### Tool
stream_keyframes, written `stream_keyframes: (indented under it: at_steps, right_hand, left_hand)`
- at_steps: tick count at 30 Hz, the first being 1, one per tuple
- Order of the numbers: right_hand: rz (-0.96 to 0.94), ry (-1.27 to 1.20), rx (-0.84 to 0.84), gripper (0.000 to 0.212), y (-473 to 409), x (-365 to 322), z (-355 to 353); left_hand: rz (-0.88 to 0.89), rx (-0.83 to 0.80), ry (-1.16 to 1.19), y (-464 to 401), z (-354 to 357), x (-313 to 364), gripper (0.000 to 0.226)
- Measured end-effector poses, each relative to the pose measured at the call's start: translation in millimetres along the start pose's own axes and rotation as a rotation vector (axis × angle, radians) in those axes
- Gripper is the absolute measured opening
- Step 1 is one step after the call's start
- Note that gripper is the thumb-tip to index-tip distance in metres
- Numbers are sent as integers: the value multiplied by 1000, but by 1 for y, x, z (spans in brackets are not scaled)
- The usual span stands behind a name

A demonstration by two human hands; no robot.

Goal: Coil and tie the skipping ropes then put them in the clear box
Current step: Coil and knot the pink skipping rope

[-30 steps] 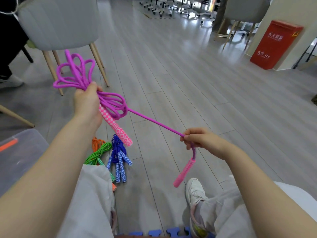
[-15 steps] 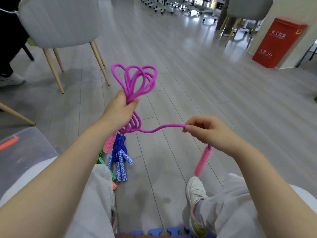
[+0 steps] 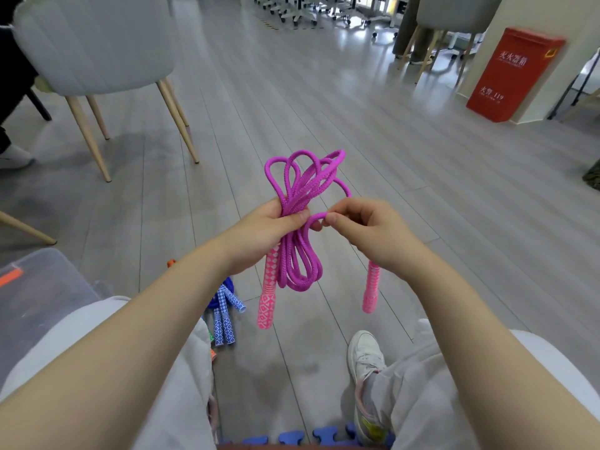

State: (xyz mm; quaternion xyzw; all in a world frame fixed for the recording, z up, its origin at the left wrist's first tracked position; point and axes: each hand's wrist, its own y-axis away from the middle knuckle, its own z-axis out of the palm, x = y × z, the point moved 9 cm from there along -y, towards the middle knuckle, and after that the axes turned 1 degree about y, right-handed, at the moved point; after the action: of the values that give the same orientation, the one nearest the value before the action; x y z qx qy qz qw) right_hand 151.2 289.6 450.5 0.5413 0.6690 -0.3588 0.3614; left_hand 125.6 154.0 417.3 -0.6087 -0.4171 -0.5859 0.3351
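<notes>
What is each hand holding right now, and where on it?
Left hand grips the purple rope bundle at its middle; right hand pinches the free strand near its pink handle.

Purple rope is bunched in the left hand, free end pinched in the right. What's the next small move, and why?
Probably wrap the free end around the middle of the purple rope. The left hand grips the loops there, the right hand pinches the loose strand beside it, and nothing binds the coil yet.
</notes>
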Motion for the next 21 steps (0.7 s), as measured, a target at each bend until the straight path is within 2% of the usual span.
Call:
stream_keyframes:
  at_steps: [3,7,9,12,15,17,21]
  right_hand:
    - [20,64,58,16,-2,7,-5]
    - [12,227,47,17,-5,13,-2]
    - [68,194,12,20,-3,19,-1]
    - [236,98,-165,26,5,36,10]
    - [253,127,-272,19,10,39,19]
    - [182,311,-312,12,12,34,22]
    - [-17,679,-361,26,19,12,39]
  left_hand:
    - [-28,-48,13,1,7,-1,16]
    - [-70,-109,52,4,19,-6,12]
    - [-47,-46,47,2,15,-4,18]
    - [11,117,3,-5,-12,-2,20]
    - [24,174,-305,-13,-36,-10,19]
    - [-5,128,-604,-18,-38,-21,25]
    - [-78,-4,-933,-21,-27,-47,29]
